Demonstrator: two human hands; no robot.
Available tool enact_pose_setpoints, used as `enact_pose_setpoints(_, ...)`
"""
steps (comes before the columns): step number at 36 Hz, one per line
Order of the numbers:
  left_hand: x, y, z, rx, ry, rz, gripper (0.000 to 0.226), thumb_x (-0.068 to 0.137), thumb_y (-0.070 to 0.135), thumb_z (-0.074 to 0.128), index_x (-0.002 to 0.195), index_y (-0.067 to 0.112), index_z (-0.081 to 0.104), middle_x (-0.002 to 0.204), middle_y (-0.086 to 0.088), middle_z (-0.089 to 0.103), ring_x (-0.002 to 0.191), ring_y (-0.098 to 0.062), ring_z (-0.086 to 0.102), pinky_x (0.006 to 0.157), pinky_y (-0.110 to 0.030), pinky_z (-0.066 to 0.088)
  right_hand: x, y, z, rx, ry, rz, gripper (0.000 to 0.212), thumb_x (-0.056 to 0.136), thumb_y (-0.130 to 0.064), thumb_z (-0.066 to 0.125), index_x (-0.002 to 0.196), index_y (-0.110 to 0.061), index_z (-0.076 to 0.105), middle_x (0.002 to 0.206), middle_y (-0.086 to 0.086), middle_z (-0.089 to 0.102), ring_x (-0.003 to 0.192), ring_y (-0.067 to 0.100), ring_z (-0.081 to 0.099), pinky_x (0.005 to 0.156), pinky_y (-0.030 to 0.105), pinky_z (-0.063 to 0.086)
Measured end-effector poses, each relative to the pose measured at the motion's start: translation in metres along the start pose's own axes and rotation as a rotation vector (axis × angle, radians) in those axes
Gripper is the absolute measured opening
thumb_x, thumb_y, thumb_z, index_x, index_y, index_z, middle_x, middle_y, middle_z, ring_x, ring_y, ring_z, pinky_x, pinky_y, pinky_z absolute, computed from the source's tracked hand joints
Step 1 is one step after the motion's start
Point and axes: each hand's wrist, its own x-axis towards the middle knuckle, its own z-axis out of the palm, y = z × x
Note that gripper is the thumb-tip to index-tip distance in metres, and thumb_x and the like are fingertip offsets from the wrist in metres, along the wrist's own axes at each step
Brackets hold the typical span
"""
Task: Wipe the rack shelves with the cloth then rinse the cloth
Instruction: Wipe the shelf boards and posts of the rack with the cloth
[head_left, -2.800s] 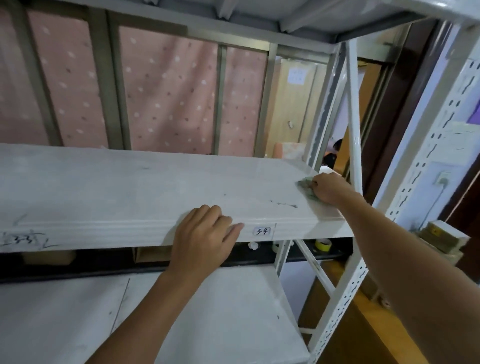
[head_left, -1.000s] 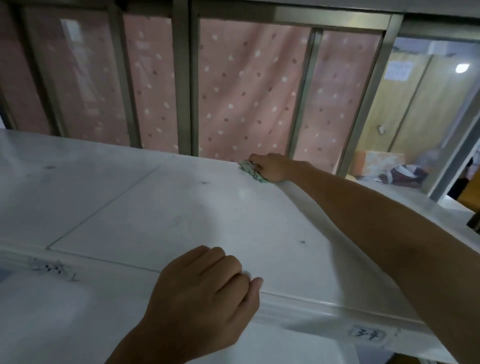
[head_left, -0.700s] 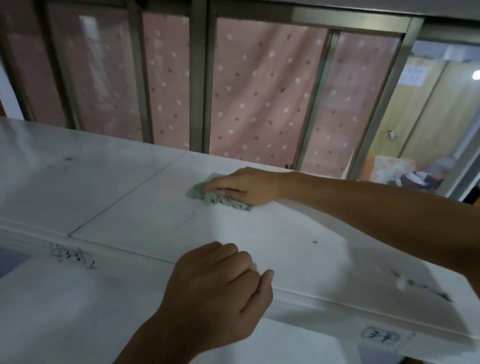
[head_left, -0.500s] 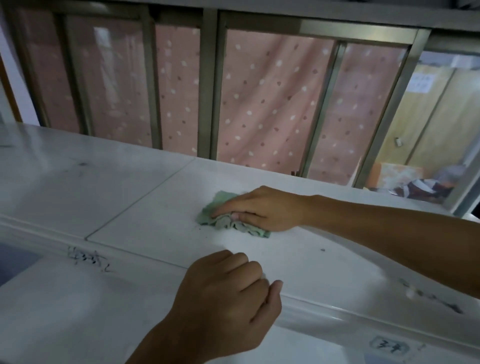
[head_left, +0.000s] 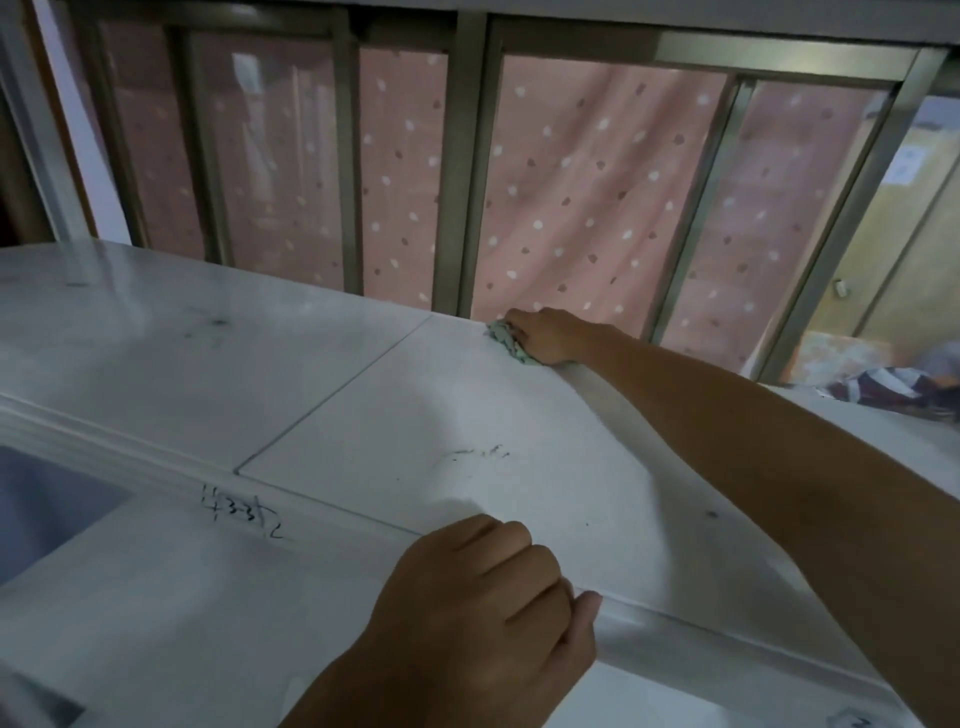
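White rack shelf (head_left: 363, 415), made of two panels that meet at a seam running from the front lip toward the back edge; its surface carries dark scuffs and specks. Behind the shelf, a window frame (head_left: 457, 171) of grey metal uprights, with a pink dotted curtain (head_left: 587, 208) hanging beyond the glass. Below the front lip, a lower white surface (head_left: 156, 623) lies in shade. Right forearm, stretched diagonally across the right-hand panel from the lower right corner to the back edge. Left hand (head_left: 488, 613), nearest the camera, closed into a loose fist, its fingers curled over the front lip of the shelf and the thumb tip touching the lip. Right hand (head_left: 545, 335), at the far edge of the shelf just in front of the window frame, fingers folded down over the cloth and pressing it to the shelf. Handwritten black marking (head_left: 241, 514) on the front lip, left of the left hand. Cloth (head_left: 506, 338), pale green and bunched, lying on the right-hand panel at its back edge, mostly covered by the right hand, with a crumpled edge showing to the hand's left.
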Motion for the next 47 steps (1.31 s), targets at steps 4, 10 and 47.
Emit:
enact_pose_setpoints(4, -0.007, -0.006, -0.004, 0.023, 0.04, -0.019, 0.042, 0.089, 0.014, 0.073, 0.05, 0.011, 0.059, 0.056, -0.004, 0.057, 0.051, -0.026, 0.049, 0.049, -0.036, 0.043, 0.014, -0.039, -0.006, 0.059, 0.001, -0.198, 0.041, 0.106, -0.03, 0.03, 0.147, -0.027, 0.037, 0.124, 0.011, 0.059, 0.093, 0.023, 0.05, 0.08, 0.03, 0.036)
enact_pose_setpoints(10, -0.009, -0.006, -0.004, 0.015, 0.068, -0.019, 0.04, 0.087, 0.012, 0.072, 0.05, 0.011, 0.057, 0.055, -0.004, 0.056, 0.049, -0.027, 0.045, 0.047, -0.037, 0.041, -0.028, -0.102, -0.018, 0.162, -0.054, -0.561, 0.041, 0.107, -0.032, 0.032, 0.148, -0.03, 0.036, 0.124, -0.001, 0.061, 0.095, 0.02, 0.061, 0.087, 0.03, 0.047)
enact_pose_setpoints(47, 0.002, -0.151, -0.072, 0.013, -0.446, -0.771, 0.046, 0.101, 0.022, 0.042, 0.135, -0.001, 0.063, 0.133, -0.023, 0.066, 0.12, -0.043, 0.063, 0.105, -0.047, 0.047, -0.129, -0.163, -0.057, 0.77, -0.13, -0.469, 0.025, 0.092, 0.001, 0.061, 0.114, -0.006, 0.07, 0.116, 0.0, 0.069, 0.116, 0.019, 0.061, 0.104, 0.038, 0.046)
